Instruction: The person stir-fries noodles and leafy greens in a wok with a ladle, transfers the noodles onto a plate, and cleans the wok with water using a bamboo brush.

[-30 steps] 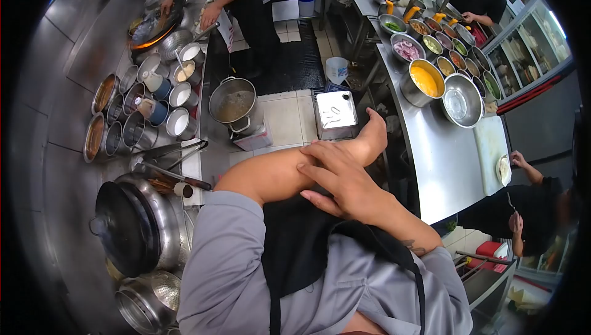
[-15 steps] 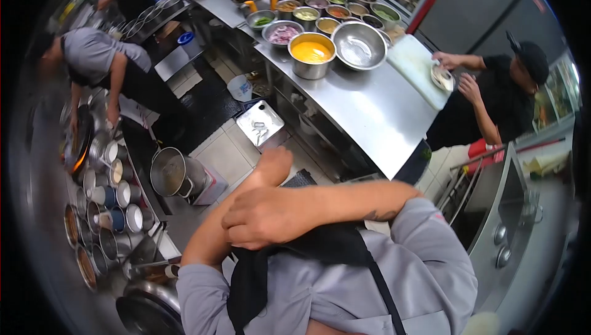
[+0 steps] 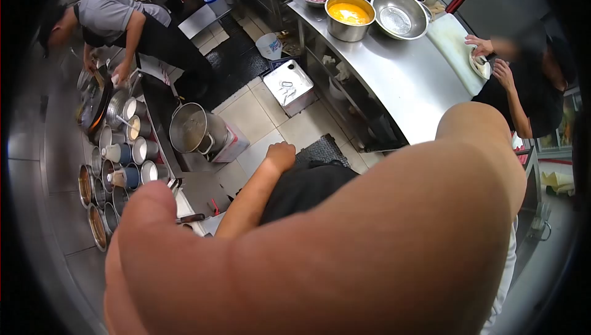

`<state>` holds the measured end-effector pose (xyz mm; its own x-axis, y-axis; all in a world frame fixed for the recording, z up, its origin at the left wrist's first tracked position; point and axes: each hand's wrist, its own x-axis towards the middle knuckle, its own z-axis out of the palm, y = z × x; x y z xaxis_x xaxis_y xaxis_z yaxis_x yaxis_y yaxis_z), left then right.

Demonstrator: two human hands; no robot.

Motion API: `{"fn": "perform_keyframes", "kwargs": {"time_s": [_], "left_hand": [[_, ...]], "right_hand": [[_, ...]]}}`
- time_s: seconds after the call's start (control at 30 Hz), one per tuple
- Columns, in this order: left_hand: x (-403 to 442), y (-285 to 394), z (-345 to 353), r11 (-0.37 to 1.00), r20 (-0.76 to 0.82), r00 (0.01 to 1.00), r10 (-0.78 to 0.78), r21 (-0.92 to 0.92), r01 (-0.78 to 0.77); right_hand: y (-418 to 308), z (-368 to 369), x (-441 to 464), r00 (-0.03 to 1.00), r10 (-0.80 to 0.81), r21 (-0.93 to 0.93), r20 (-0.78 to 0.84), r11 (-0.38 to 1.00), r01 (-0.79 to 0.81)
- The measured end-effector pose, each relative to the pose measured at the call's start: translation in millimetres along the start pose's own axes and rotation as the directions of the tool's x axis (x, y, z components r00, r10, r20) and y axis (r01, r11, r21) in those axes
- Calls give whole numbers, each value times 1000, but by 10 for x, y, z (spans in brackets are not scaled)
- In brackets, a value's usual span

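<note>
My right forearm and right hand (image 3: 166, 249) loom large and close to the camera, crossing the lower view from right to left. A thumb-like end points up at the left; the other fingers are mostly hidden, and I see nothing held. Beyond that arm, my left hand (image 3: 281, 156) is curled into a fist over the floor, seen from its back, with nothing visible in it. Near it are my black apron (image 3: 308, 187) and a dark mat (image 3: 323, 153). A large pot (image 3: 189, 128) stands to the left of the fist.
Several pots and tubs (image 3: 132, 150) crowd the left counter, where a co-worker (image 3: 123, 21) bends over a pan. A steel table (image 3: 406, 76) bears an orange-yellow-filled pot (image 3: 349, 18) and an empty bowl (image 3: 400, 15). Another person works at a white cutting board (image 3: 455, 52). A metal box (image 3: 288, 82) is on the floor.
My right hand has left my left forearm and risen close to the camera. My left fist is still in front of me. The view has shifted, and the co-worker at left leans over the pan.
</note>
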<state>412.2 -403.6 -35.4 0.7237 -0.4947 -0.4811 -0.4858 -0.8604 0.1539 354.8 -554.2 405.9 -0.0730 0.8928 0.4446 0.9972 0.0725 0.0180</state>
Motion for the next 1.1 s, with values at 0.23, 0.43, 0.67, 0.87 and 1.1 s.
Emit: {"fn": "perform_keyframes", "kwargs": {"time_s": [0.23, 0.43, 0.67, 0.87, 1.1], "left_hand": [[-62, -40, 160, 998, 27, 998, -53, -27, 53], [-104, -79, 256, 999, 16, 999, -34, -9, 34], [-80, 5, 155, 998, 31, 1000, -3, -63, 5], [17, -64, 372, 1000, 33, 999, 6, -31, -5], [-79, 58, 121, 998, 79, 996, -47, -42, 50]], "right_hand": [[-17, -157, 52, 999, 5, -35, 47, 999, -3], [-77, -206, -10, 994, 64, -71, 84, 996, -59], [-107, -295, -92, 975, 182, -131, 125, 977, -165], [-147, -382, -16, 966, 212, -137, 149, 972, -192], [-203, -480, 67, 940, 250, -139, 231, 965, -222]]}}
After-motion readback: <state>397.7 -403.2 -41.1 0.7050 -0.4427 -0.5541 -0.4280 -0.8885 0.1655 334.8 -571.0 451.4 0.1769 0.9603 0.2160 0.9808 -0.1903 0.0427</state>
